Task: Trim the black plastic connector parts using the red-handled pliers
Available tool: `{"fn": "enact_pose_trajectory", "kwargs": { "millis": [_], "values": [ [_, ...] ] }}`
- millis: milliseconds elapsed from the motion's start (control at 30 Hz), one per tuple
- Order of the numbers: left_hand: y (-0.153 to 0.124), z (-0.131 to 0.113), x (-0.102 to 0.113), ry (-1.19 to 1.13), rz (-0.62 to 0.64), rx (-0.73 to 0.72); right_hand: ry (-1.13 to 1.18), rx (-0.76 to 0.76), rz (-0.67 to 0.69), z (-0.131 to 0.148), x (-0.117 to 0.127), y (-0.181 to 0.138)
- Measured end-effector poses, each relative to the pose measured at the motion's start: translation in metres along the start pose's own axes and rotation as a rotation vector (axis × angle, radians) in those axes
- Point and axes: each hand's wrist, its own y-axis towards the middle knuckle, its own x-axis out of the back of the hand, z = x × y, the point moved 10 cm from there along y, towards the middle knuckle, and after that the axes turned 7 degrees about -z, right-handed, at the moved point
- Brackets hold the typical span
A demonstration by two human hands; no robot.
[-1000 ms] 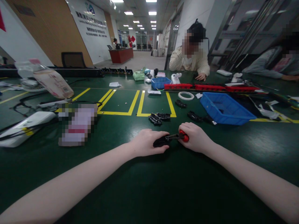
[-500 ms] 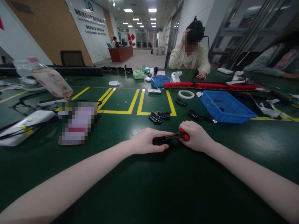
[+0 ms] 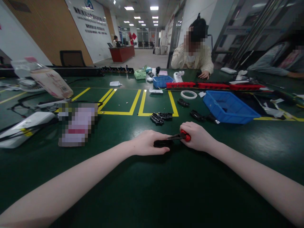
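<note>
My left hand [image 3: 146, 143] is closed around a small black plastic part [image 3: 161, 143] and holds it down on the green table [image 3: 152, 183]. My right hand [image 3: 198, 136] grips a red-handled tool [image 3: 184, 136], whose dark metal tip reaches left onto the black part. Both hands meet near the table's middle. Two more black parts [image 3: 161, 117] lie just beyond them by the yellow floor-tape lines.
A large blue bin [image 3: 226, 107] stands at the right, with other black parts [image 3: 198, 116] beside it. A white tape ring [image 3: 188, 94], a small blue bin [image 3: 162, 82] and red strips [image 3: 213, 85] lie further back. Two people sit across the table. White items and cables lie at the left.
Both hands stay together on the black part; they have shifted slightly left and up in the picture. The person opposite raised a hand to the head and lowered it again.
</note>
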Motion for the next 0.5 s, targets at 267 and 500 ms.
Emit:
{"fn": "enact_pose_trajectory", "kwargs": {
  "millis": [267, 500],
  "values": [
    [-0.0010, 0.0035, 0.0022, -0.126, -0.014, 0.092, -0.013, 0.002, 0.004, 0.0000, 0.0000, 0.0003],
    [-0.0012, 0.0010, 0.0045, -0.119, -0.027, 0.082, -0.012, -0.003, -0.013, -0.0019, 0.0006, -0.0002]
  ]
}}
